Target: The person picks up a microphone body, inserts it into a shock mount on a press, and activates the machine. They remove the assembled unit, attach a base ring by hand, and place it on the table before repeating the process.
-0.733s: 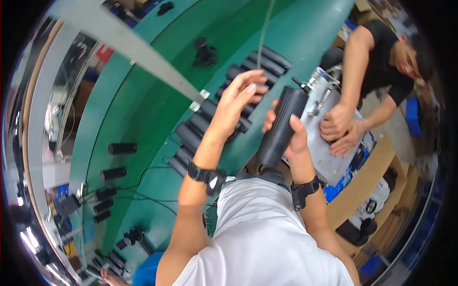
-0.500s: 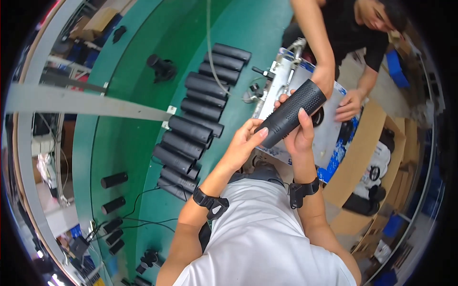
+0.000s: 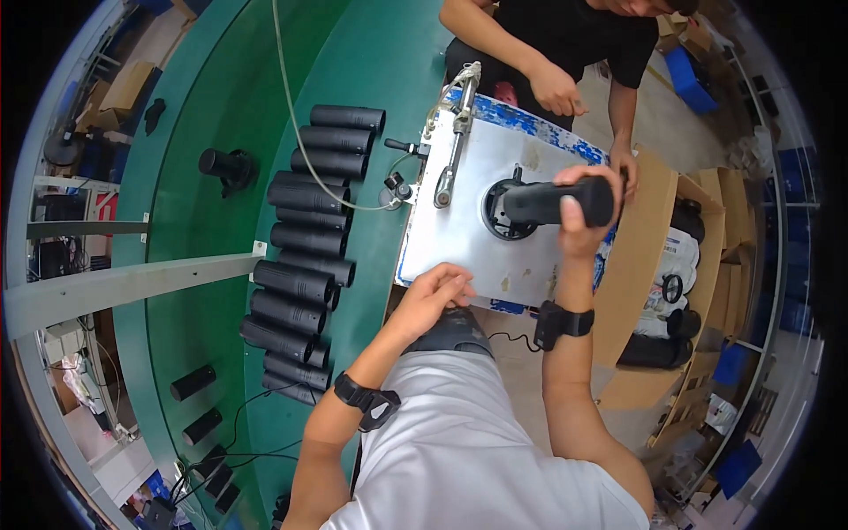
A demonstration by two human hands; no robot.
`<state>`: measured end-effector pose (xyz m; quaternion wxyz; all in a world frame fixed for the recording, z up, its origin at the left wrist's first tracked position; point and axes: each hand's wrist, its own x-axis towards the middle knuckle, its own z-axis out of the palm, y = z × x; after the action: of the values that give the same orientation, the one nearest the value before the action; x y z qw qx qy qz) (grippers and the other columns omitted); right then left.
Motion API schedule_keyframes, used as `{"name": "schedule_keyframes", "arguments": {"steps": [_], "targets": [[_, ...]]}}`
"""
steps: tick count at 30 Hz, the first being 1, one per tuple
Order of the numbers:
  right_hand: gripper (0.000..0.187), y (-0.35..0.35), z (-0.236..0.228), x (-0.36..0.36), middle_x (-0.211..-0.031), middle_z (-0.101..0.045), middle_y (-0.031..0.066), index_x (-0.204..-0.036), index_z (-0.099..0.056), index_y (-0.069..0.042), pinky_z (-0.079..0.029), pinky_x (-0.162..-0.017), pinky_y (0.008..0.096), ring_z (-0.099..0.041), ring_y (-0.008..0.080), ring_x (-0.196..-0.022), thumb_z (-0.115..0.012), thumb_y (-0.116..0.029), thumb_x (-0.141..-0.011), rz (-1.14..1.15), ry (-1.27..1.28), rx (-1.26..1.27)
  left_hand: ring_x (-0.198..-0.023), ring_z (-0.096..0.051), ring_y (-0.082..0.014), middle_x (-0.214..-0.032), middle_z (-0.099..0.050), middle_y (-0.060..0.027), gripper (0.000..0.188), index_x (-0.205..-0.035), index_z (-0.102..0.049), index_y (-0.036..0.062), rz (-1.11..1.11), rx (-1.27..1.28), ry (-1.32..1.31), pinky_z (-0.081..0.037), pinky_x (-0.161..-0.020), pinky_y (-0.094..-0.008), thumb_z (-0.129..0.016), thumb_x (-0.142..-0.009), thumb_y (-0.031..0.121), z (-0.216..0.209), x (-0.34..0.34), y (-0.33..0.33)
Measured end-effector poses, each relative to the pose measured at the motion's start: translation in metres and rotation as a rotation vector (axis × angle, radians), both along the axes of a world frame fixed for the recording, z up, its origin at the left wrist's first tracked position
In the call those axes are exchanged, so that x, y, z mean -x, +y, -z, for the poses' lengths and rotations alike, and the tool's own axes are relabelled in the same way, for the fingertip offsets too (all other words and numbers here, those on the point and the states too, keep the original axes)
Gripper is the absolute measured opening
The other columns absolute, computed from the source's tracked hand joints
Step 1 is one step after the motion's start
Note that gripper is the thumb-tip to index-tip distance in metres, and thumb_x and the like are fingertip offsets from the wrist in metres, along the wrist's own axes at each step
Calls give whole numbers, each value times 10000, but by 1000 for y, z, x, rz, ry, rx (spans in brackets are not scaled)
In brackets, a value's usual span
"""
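My right hand (image 3: 585, 216) is wrapped around a black cylindrical housing (image 3: 539, 205) near its upper end. The housing's lower end meets a round black fixture (image 3: 496, 228) set in a metal-topped work plate (image 3: 459, 238); how far it sits inside cannot be made out. Near the plate's front edge, my left hand (image 3: 433, 302) hangs with fingers curled together, and nothing shows in it. Across the plate, a co-worker's one hand (image 3: 555, 90) is raised past the far edge, and the other (image 3: 624, 170) is at the plate's right corner.
Black cylindrical housings (image 3: 305, 193) lie in a long row on the green bench (image 3: 389, 84) to the left. A metal lever clamp (image 3: 457, 132) rises from the plate's left side. An open cardboard box (image 3: 638, 238) with black parts stands at right. A grey post (image 3: 141, 281) crosses the left.
My right hand has brought the housing from between both hands over to the fixture and tipped it up. My left hand has let go and dropped back. The co-worker's arm has withdrawn from the plate.
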<state>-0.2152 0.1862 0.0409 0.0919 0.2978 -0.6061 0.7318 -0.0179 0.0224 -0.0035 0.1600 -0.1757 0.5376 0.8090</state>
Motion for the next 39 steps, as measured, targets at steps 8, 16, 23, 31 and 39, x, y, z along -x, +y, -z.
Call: {"name": "schedule_keyframes", "arguments": {"steps": [8, 16, 23, 31, 39], "targets": [[442, -23, 51, -5, -917, -619, 114, -1090, -503, -22, -485, -836, 340, -604, 195, -863, -692, 13, -692, -9, 15, -282, -846, -609, -111, -945, -664, -54, 224, -1102, -594, 36, -108, -53, -35, -456, -762, -232, -495, -991, 204, 13, -12, -6], [485, -30, 65, -19, -952, -620, 114, -1150, -454, -34, -489, -868, 349, -613, 198, -888, -687, 28, -729, 254, -22, -215, -814, -591, -109, -881, -661, -50, 156, -1036, -600, 25, -246, -19, 70, -445, -739, -237, -529, -962, 142, 1, 10, -34], [479, -12, 65, -5, -952, -615, 129, -1143, -451, -36, -484, -872, 367, -609, 211, -896, -696, -15, -732, -8, -16, -255, -764, -638, -141, -834, -667, -59, 195, -1026, -603, 7, -349, 542, 366, -492, -714, -288, -566, -914, 162, 5, 84, -96], [497, -25, 69, -12, -934, -641, 123, -1112, -473, -6, -494, -852, 327, -629, 196, -863, -718, 24, -682, 140, 17, -207, -1103, -566, -359, -1209, -596, -178, 360, -1157, -609, 27, -199, 1549, 331, -441, -948, -449, -565, -860, 227, 51, 161, -144], [499, -24, 70, -11, -936, -635, 111, -1118, -477, -9, -494, -843, 322, -624, 192, -859, -719, 21, -683, 155, 8, -203, -967, -622, -389, -1013, -661, -208, 348, -961, -686, 24, -9, 1472, 153, -482, -867, -483, -476, -856, 281, 80, 159, -152]]}}
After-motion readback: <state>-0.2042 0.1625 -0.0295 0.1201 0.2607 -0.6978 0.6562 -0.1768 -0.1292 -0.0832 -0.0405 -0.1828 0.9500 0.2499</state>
